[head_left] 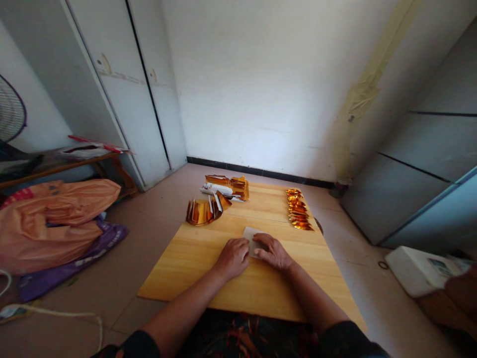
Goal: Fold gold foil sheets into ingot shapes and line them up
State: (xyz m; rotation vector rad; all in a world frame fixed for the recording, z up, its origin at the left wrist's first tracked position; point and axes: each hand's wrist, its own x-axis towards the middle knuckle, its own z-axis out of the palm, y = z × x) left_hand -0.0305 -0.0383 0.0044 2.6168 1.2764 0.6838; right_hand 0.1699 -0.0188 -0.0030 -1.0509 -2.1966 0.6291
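A small white sheet of paper (250,233) lies flat on the wooden board (208,268), near its middle. My left hand (233,257) presses on the sheet's near left edge with curled fingers. My right hand (273,251) lies on its right side, fingers flat on the paper. Most of the sheet is hidden under both hands. A curled stack of gold foil papers (203,211) sits at the board's far left. Behind it lies a heap of gold and white sheets (225,187). A row of folded gold foil pieces (298,209) runs along the far right.
Orange and purple bags (55,223) lie on the floor at the left, by a low wooden bench (59,166) and a fan (11,114). White cabinet doors (126,89) stand behind. A white box (417,271) sits on the floor at the right.
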